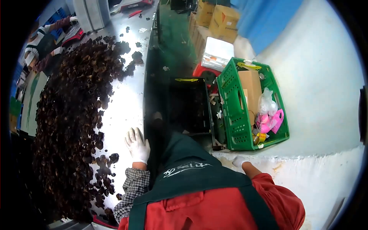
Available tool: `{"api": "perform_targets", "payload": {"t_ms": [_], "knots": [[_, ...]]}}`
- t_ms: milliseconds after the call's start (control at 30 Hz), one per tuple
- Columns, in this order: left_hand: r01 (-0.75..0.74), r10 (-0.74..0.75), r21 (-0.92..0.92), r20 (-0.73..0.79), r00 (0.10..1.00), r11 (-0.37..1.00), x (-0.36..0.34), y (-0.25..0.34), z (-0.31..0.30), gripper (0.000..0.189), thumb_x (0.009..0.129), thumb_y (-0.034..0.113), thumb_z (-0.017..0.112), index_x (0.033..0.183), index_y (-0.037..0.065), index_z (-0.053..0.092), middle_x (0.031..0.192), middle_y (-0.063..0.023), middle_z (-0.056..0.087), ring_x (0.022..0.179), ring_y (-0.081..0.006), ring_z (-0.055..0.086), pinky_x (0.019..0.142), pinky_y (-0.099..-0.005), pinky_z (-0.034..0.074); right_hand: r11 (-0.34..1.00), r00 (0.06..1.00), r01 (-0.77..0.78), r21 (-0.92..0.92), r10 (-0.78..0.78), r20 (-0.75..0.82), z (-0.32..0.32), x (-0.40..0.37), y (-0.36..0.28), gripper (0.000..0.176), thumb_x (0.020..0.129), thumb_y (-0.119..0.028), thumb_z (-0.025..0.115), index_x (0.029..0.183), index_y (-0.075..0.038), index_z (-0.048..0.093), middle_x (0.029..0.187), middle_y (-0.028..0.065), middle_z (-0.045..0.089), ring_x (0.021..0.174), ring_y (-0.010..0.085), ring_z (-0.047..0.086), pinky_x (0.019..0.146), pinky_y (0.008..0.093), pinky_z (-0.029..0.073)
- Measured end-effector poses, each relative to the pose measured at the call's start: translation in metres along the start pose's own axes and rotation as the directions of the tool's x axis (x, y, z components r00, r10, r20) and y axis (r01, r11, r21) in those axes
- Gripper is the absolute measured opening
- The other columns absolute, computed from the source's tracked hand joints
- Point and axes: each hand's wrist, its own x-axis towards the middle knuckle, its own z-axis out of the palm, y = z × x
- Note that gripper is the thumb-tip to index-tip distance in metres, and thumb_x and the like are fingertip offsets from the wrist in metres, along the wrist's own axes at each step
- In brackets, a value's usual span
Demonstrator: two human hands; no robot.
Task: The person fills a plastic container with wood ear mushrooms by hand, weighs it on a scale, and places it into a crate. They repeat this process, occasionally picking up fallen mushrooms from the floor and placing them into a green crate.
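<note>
The left hand (137, 147) lies flat at the worktop's (128, 97) aisle-side edge, grip spread and empty; a bare strip separates it from the dark fungus pile (73, 115) on the worktop. The right hand (238, 161) is well clear of the worktop, its grip impossible to tell.

dark-brown heap (73, 115), green crate (233, 109), checked sleeve (136, 183)

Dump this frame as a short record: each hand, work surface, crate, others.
Left hand: white-gloved, palm down, at metal table edge
Right hand: white-gloved, mostly hidden; grip unclear
Work surface: dark brown pieces heaped on the table
Green crate: cardboard, pink bag
Others: person across the table
</note>
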Motion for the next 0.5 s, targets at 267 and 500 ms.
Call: {"api": "perform_targets", "payload": {"t_ms": [267,500], "knots": [[-0.019,0.018,-0.076,-0.015,1.0,0.997,-0.002,-0.005,0.0,0.073,0.075,0.023,0.069,0.138,0.003,0.038,0.141,-0.022,0.036,0.132,-0.0385,0.03,0.111,-0.0517,0.018,0.943,0.982,0.148,0.297,-0.104,-0.159,-0.123,-0.005,-0.108,0.038,0.084,-0.028,0.053,0.106,0.0,0.063,0.111,0.0246,0.061,0.106,0.0383,0.057,0.091,0.0422,0.046],[0.007,-0.007,-0.065,0.004,1.0,0.998,0.001,-0.001,-0.004,0.072,0.076,0.024,0.068,0.138,0.003,0.039,0.142,-0.0223,0.036,0.133,-0.038,0.029,0.112,-0.0514,0.018,0.901,0.902,0.351,0.255,-0.253,-0.349,-0.198,0.001,-0.193,0.037,0.085,-0.029,0.048,0.106,-0.002,0.062,0.108,0.0221,0.062,0.102,0.0392,0.058,0.089,0.0436,0.046]]}}
